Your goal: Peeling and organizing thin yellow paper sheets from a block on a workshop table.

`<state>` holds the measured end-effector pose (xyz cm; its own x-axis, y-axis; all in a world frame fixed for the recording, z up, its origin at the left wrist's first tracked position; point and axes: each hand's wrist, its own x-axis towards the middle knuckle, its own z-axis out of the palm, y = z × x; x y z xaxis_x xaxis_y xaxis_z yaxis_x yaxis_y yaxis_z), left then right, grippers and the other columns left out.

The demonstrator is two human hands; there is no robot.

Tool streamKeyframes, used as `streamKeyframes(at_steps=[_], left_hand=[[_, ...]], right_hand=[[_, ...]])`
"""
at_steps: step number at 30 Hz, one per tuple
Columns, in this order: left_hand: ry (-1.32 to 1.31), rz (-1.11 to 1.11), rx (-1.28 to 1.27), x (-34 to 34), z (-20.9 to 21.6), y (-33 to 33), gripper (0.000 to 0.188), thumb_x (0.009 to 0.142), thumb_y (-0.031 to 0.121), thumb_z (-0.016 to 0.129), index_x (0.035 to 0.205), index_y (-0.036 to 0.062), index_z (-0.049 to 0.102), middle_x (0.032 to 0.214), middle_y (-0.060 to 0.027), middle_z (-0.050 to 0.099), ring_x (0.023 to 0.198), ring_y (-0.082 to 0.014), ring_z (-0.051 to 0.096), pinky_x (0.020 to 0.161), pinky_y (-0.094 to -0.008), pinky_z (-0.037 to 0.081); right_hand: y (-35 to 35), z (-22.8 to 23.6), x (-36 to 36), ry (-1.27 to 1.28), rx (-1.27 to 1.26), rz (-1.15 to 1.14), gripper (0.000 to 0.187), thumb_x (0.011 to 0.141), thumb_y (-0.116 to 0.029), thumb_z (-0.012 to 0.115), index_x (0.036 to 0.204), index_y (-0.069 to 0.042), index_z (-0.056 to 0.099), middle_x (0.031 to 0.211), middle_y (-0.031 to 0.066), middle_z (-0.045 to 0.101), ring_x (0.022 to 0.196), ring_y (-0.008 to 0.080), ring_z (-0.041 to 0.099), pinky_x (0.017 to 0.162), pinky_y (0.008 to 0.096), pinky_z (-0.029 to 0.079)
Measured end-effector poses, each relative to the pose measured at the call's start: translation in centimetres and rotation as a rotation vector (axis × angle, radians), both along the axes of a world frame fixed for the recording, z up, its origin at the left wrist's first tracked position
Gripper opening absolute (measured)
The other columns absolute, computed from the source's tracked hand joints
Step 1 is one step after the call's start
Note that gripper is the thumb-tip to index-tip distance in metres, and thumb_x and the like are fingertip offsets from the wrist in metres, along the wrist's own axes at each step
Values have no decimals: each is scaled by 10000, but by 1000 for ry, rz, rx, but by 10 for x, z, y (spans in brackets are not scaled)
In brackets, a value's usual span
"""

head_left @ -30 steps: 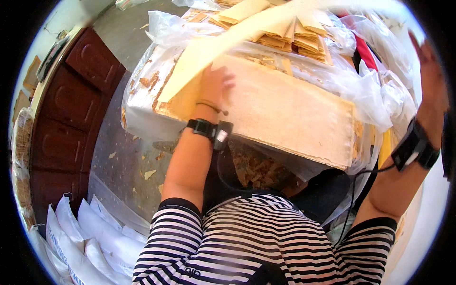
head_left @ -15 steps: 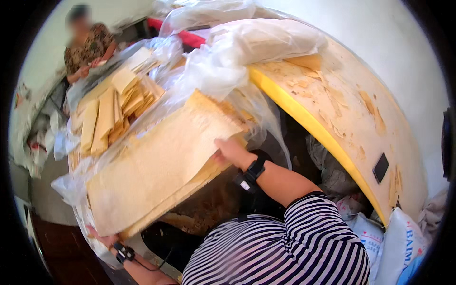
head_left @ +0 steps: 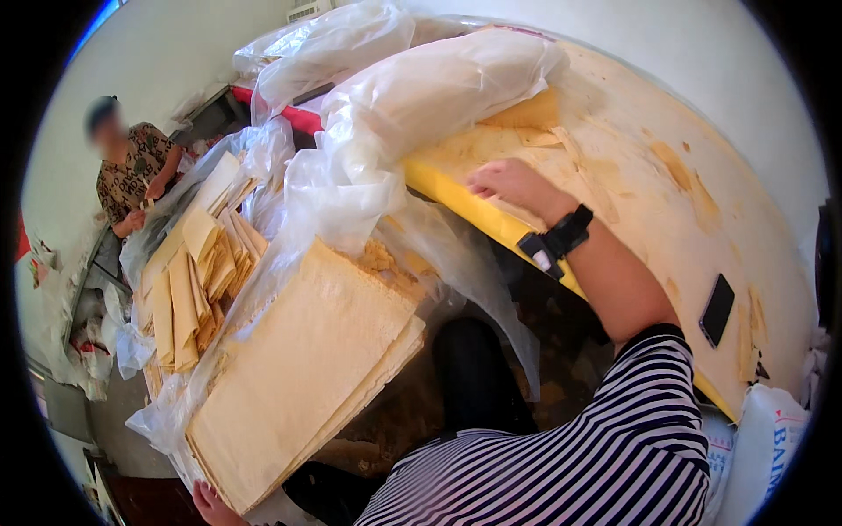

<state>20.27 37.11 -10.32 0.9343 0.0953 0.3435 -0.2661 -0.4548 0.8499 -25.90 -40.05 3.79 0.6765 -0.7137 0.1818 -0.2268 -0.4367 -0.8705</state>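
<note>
A stack of large, thin, pale-yellow sheets [head_left: 303,351] with ragged edges slants across the near end of the plastic-covered table. They look like dried bean-curd sheets. At the stack's lower-left corner, my left hand [head_left: 210,504] touches the edge with its fingers stretched out; its lower part is cut off by the frame. My right hand [head_left: 519,186] is off the stack, over the yellow edge [head_left: 478,206] of the right-hand table. Its fingers are curled, and their tips are hidden, so anything in them does not show.
Folded yellow strips [head_left: 197,298] are piled beyond the stack. Bunched clear plastic [head_left: 360,175] lies between the two tables. On the right table are loose flakes [head_left: 680,171] and a black phone [head_left: 717,309]. Another person [head_left: 136,171] sits far left. White sacks [head_left: 767,456] stand lower right.
My right hand has let go of the sheets' right edge and moved up and right to the other table. The stack has come down flatter. My left hand remains by its corner.
</note>
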Motion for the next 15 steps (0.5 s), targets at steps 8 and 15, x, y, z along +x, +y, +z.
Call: streamKeyframes(at_steps=[8, 15], left_hand=[[-24, -682, 256, -140, 93, -251, 187, 965, 27, 600, 1129, -17, 677, 1037, -104, 718, 917, -158, 674, 758, -269, 538], [44, -683, 343, -171, 81, -302, 173, 953, 22, 608, 1105, -17, 681, 999, -105, 727, 855, -151, 685, 678, -251, 516]], right_hand=[[-186, -11, -85, 388, -329, -943, 428, 869, -354, 543, 964, 23, 721, 1006, 268, 691, 952, 431, 654, 831, 473, 522], [-256, -29, -108, -400, 460, -653, 394, 895, -330, 643, 1103, 4, 670, 945, 159, 694, 822, 245, 679, 684, 397, 540]])
